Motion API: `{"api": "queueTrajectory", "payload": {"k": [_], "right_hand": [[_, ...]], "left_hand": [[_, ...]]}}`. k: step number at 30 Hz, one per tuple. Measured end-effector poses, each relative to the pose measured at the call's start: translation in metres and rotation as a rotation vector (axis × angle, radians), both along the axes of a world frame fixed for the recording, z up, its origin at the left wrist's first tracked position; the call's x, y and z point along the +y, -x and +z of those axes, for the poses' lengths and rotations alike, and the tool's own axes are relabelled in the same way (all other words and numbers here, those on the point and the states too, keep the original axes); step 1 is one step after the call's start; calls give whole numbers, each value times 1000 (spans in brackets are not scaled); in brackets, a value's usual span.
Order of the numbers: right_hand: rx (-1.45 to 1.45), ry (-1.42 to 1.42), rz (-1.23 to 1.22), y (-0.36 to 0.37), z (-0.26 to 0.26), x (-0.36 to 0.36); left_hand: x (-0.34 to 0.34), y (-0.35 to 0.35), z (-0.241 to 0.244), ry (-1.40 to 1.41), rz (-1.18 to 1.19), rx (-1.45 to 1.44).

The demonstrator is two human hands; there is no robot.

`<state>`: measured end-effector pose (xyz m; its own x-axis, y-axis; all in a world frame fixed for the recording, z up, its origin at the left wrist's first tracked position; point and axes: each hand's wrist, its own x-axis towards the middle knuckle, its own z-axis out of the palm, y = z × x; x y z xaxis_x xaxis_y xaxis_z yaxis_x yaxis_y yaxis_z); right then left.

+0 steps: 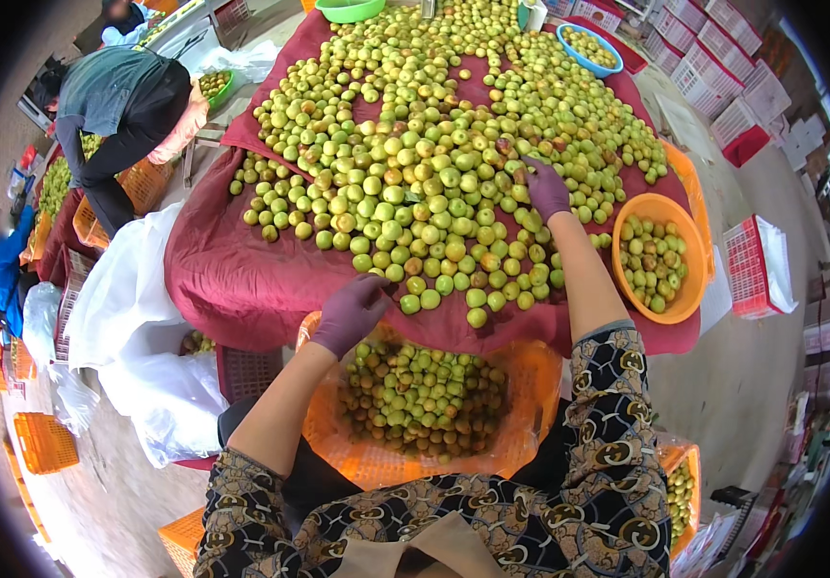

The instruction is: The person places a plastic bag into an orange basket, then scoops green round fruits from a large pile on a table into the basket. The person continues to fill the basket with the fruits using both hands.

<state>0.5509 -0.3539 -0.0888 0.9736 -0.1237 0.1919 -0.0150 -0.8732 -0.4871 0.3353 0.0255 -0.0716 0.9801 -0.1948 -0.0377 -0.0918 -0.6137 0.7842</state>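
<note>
A broad heap of green and brownish jujube fruits covers a table draped with dark red cloth. My right hand, in a purple glove, reaches into the right part of the heap, its fingertips against the fruits. Whether a fruit sits in those fingers is hidden. At the table's front edge is my left hand, gloved alike, fingers bent and pointing right beside the nearest fruits; its palm is turned out of sight. Below it, between my knees, stands an orange plastic crate lined with clear film and partly filled with jujubes.
An orange basin of browner jujubes sits at the table's right corner. A blue basin and a green basin stand farther back. White plastic sheeting lies left. One person bends over nearby; stacked crates rise at right.
</note>
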Motion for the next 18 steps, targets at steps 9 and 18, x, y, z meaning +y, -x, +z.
{"api": "queueTrajectory", "payload": {"k": [9,18], "right_hand": [[465,234,216,-7,-2,15],[596,-1826,248,101,28,59]], "left_hand": [[0,-1,5,17,-7,6],[-2,27,8,352,-143,233]]}}
